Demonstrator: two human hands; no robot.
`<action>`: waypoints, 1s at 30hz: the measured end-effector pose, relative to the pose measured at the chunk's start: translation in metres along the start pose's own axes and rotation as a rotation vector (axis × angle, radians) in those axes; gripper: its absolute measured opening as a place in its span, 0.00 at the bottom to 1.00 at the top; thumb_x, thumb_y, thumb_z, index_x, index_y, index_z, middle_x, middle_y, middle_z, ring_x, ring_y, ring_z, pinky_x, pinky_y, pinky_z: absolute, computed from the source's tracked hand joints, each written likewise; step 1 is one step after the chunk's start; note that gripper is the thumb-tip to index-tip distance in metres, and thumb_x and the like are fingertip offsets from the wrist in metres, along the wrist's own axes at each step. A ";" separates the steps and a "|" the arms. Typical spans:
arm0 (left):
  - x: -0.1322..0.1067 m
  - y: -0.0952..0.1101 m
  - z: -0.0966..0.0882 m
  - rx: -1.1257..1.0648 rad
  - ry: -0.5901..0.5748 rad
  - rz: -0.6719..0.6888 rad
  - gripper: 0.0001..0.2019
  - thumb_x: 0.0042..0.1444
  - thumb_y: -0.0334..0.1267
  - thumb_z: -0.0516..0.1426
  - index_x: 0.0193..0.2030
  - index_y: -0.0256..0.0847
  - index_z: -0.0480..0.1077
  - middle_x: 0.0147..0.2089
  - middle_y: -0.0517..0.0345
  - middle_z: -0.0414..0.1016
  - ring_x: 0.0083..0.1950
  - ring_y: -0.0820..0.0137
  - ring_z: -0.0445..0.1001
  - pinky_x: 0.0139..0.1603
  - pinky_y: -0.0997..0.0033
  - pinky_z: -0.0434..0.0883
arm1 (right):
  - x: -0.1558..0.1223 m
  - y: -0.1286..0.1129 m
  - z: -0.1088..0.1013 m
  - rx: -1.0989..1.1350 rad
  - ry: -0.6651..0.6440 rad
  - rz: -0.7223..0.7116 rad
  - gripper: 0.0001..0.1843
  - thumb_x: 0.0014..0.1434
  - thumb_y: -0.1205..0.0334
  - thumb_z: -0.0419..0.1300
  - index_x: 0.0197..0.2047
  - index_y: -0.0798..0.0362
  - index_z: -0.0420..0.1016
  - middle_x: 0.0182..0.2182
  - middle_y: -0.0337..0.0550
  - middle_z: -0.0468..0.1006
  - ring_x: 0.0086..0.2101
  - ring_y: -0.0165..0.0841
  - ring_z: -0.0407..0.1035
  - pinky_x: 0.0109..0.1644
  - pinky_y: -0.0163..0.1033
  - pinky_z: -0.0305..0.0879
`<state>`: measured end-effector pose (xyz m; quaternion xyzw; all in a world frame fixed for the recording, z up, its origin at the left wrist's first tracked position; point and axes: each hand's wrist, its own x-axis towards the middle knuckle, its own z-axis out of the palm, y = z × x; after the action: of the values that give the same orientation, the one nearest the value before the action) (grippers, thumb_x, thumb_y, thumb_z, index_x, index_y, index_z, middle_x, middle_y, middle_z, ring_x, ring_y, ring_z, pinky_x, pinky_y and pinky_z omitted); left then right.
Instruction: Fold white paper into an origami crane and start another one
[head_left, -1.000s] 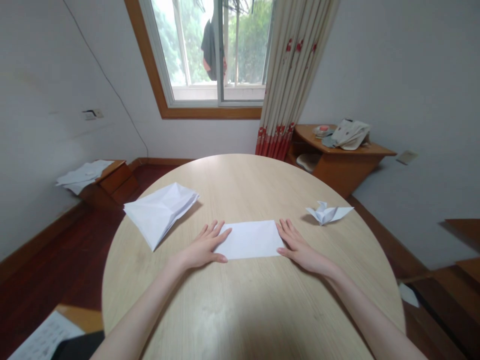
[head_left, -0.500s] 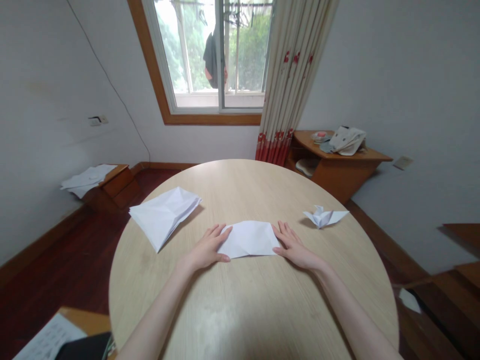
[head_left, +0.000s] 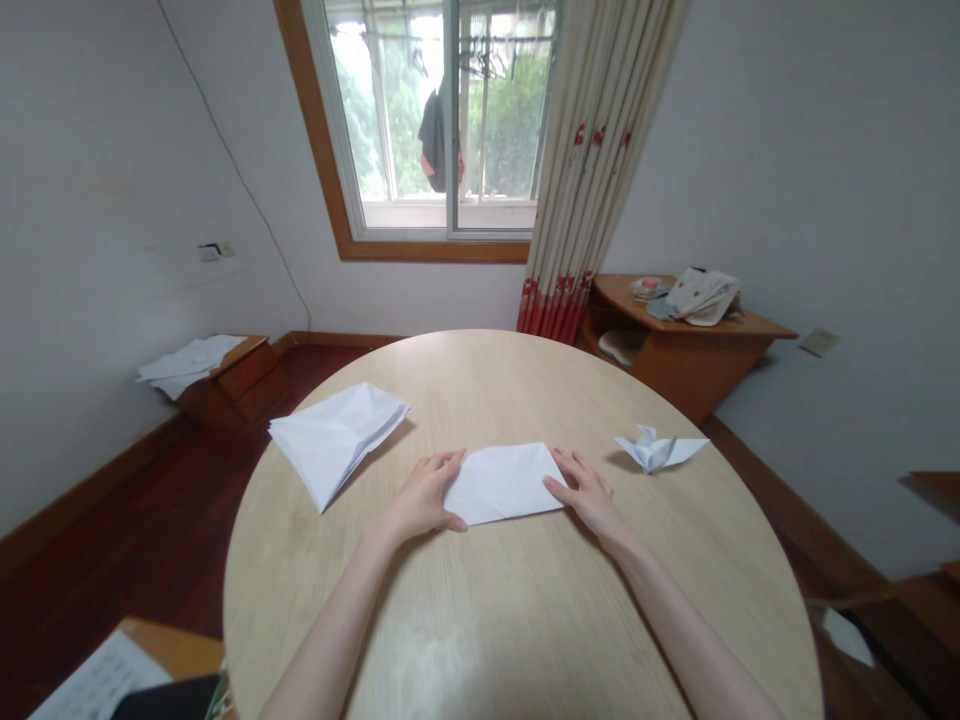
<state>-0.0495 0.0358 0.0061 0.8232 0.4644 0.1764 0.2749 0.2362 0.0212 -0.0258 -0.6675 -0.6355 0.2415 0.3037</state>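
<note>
A folded white sheet of paper (head_left: 506, 485) lies in the middle of the round table, between my two hands. My left hand (head_left: 427, 495) grips its left edge, with the thumb at the near corner and the fingers at the far corner. On the opposite side, my right hand (head_left: 589, 492) pinches the right edge, thumb on top and fingers behind it. An origami paper crane (head_left: 652, 449) with spread wings sits to the right of my right hand. Beyond my left hand lies a larger folded paper piece (head_left: 341, 435) with layered edges.
The round wooden table (head_left: 480, 620) stands before a window (head_left: 450, 120) and a patterned curtain (head_left: 600, 150). A corner desk (head_left: 690, 350) holds a white bag (head_left: 703, 296). Papers lie on a low cabinet (head_left: 251, 375) at left. Printed sheets (head_left: 97, 680) rest at lower left.
The folded sheet has turned slightly, its right side now a little farther away. My right thumb has moved onto its top face. The whole view has shifted slightly.
</note>
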 end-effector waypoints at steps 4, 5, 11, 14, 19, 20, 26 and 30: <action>-0.001 -0.003 0.001 -0.046 0.025 0.003 0.51 0.39 0.38 0.70 0.69 0.43 0.52 0.68 0.43 0.56 0.67 0.51 0.54 0.66 0.49 0.54 | -0.002 0.003 0.011 0.157 0.206 -0.122 0.29 0.54 0.48 0.57 0.57 0.50 0.72 0.58 0.51 0.71 0.59 0.47 0.61 0.64 0.62 0.45; -0.002 -0.004 0.002 -0.058 0.040 0.005 0.50 0.39 0.38 0.70 0.69 0.43 0.52 0.67 0.43 0.57 0.67 0.51 0.55 0.66 0.49 0.55 | -0.003 0.003 0.012 0.232 0.233 -0.142 0.29 0.54 0.47 0.58 0.56 0.52 0.72 0.57 0.52 0.72 0.58 0.47 0.62 0.63 0.60 0.50; -0.006 -0.008 0.008 -0.083 0.110 0.050 0.42 0.43 0.35 0.69 0.66 0.46 0.59 0.65 0.47 0.61 0.65 0.55 0.57 0.66 0.50 0.56 | -0.009 -0.003 0.008 0.528 0.291 -0.082 0.26 0.52 0.48 0.63 0.51 0.53 0.77 0.53 0.53 0.75 0.55 0.47 0.67 0.61 0.57 0.58; -0.006 -0.007 0.011 -0.065 0.142 0.065 0.37 0.45 0.32 0.68 0.64 0.47 0.62 0.64 0.49 0.63 0.64 0.57 0.59 0.65 0.51 0.57 | -0.009 -0.005 0.009 0.633 0.288 -0.058 0.28 0.51 0.49 0.64 0.53 0.54 0.75 0.52 0.55 0.76 0.52 0.48 0.70 0.57 0.58 0.63; -0.005 -0.004 0.015 0.019 0.205 0.113 0.29 0.52 0.32 0.63 0.61 0.47 0.65 0.64 0.51 0.63 0.64 0.58 0.60 0.65 0.50 0.58 | -0.012 -0.008 0.011 0.734 0.229 -0.104 0.35 0.52 0.50 0.65 0.61 0.53 0.67 0.55 0.56 0.73 0.48 0.45 0.73 0.52 0.54 0.70; -0.005 -0.004 0.016 0.037 0.217 0.114 0.27 0.55 0.33 0.61 0.61 0.48 0.65 0.64 0.51 0.63 0.64 0.58 0.59 0.65 0.50 0.58 | -0.013 -0.008 0.011 0.739 0.226 -0.112 0.36 0.52 0.50 0.65 0.62 0.53 0.66 0.56 0.56 0.73 0.48 0.44 0.74 0.52 0.54 0.71; -0.002 -0.006 0.029 0.081 0.397 -0.044 0.26 0.64 0.41 0.49 0.68 0.39 0.52 0.68 0.43 0.55 0.68 0.54 0.53 0.66 0.46 0.55 | -0.014 -0.011 0.006 0.629 0.266 -0.137 0.21 0.50 0.47 0.66 0.41 0.53 0.80 0.54 0.55 0.74 0.52 0.47 0.70 0.53 0.53 0.69; -0.001 -0.007 0.030 0.064 0.497 -0.096 0.27 0.65 0.42 0.46 0.68 0.35 0.49 0.66 0.39 0.58 0.66 0.52 0.55 0.64 0.43 0.56 | -0.014 -0.014 0.006 0.543 0.319 -0.170 0.21 0.51 0.42 0.63 0.32 0.53 0.78 0.41 0.52 0.81 0.42 0.44 0.75 0.46 0.49 0.72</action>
<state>-0.0385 0.0293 -0.0223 0.7397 0.5618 0.3454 0.1340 0.2208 0.0077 -0.0210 -0.5358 -0.5458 0.2684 0.5856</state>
